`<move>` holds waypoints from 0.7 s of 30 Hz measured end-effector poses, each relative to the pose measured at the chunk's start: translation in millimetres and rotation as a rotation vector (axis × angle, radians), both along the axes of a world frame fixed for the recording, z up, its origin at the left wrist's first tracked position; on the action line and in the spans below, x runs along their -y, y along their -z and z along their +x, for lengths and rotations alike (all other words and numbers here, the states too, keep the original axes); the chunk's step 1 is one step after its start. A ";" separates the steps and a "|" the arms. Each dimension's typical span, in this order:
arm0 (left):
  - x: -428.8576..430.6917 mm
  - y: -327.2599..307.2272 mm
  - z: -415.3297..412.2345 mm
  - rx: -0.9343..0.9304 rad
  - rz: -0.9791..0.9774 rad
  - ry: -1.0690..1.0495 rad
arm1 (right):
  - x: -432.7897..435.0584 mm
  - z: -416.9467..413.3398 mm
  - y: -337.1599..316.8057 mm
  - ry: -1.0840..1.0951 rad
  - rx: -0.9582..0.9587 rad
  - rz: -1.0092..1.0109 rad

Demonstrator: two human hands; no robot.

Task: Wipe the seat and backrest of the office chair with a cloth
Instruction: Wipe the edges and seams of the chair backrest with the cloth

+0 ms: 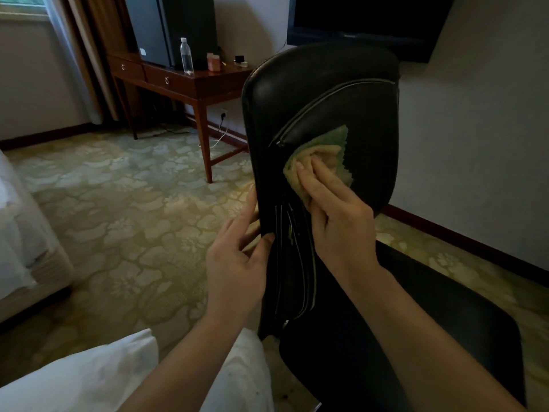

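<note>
Cloth (pixel 319 160), yellow-green and bunched, lies against the front of the black leather backrest (pixel 326 93) at about mid-height, just right of a curved piped seam. The right hand (pixel 338 221) presses it there with fingers laid fairly straight over the folds. The left hand (pixel 237 263) grips the backrest's left edge lower down, thumb on the front face and fingers wrapped behind. The leather is glossy and catches dull highlights along its upper rim. Below, the dark seat (pixel 416 337) spreads to the lower right, partly hidden by the right forearm.

The chair stands on a pale carpet (pixel 118 203) patterned with green-gold leaf shapes. Behind it runs a plain light wall (pixel 475 129) with a dark reddish baseboard (pixel 460 236), and a black television (pixel 371 19) hangs above the backrest. To the left, a reddish wooden desk (pixel 190 81) with two drawers carries a clear water bottle (pixel 186 56), a small orange box (pixel 214 61) and a dark cabinet (pixel 172 28). A white cable (pixel 218 138) trails to the floor under the desk. Brown curtains (pixel 86 55) hang at the far left, a bed (pixel 23 233) edges the left side, and the person's white-clad legs (pixel 89 382) fill the bottom corner.
</note>
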State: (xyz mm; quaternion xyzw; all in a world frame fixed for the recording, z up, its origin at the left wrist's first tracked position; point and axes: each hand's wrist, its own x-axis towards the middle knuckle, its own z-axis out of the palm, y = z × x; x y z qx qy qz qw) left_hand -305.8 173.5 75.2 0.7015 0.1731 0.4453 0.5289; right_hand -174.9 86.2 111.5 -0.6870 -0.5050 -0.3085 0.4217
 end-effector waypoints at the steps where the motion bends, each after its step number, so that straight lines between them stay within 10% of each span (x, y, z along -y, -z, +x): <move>1: -0.2 0.1 0.2 -0.002 0.005 0.000 | -2.7 0.1 -6.0 -0.001 0.006 0.002; 21: -5.5 1.5 4.5 -0.013 0.044 -0.009 | -7.7 7.1 5.6 -0.039 -0.066 0.016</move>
